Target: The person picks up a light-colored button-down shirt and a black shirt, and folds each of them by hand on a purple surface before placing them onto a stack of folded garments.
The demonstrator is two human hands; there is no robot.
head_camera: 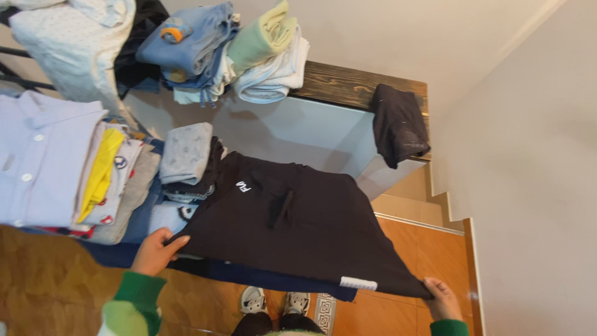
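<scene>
Two hands show at the bottom of the frame: the left hand (155,251) and the right hand (443,297), each in a green cuff. One large black garment (298,227) spreads across the centre. One small dark folded piece (400,124) lies alone at the upper right. Three heaps of folded clothes appear: one at the left edge (56,168), one at the upper centre (230,53), and one lower, left of centre (186,168). Two shoes (277,302) show at the bottom centre.

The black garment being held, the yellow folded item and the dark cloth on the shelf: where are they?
black garment (298,230), head view, middle of the fabric.
yellow folded item (102,171), head view, folded edge.
dark cloth (399,123), head view, centre.
</scene>
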